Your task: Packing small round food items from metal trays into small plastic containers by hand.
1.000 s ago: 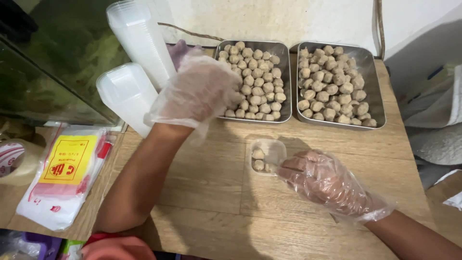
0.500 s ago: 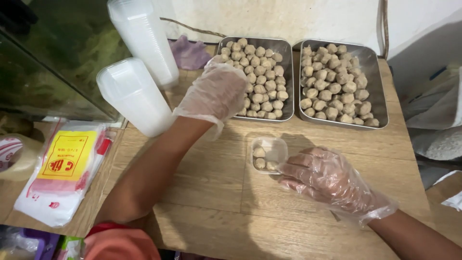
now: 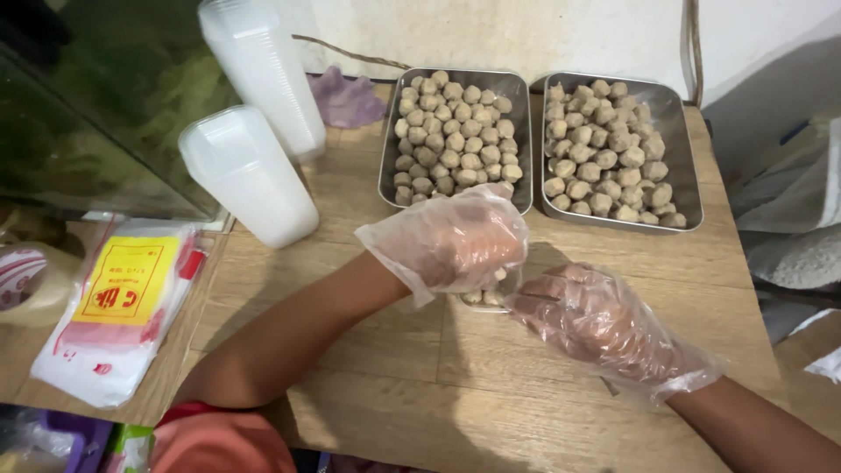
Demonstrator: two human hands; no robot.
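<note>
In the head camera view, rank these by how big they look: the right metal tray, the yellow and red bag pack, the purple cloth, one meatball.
1. Right metal tray
2. Bag pack, nearly as large but nearer the camera, so unsure
3. Purple cloth
4. One meatball

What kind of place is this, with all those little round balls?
Probably a small home food-packing spot, not a big factory. Two metal trays hold meatballs, stacks of plastic tubs wait on the wooden table, and both hands, left and right, wear plastic gloves.

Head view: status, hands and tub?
Left hand over small tub, grip unclear. Right hand steadying tub. Meatball trays behind; nothing blocking.
</note>
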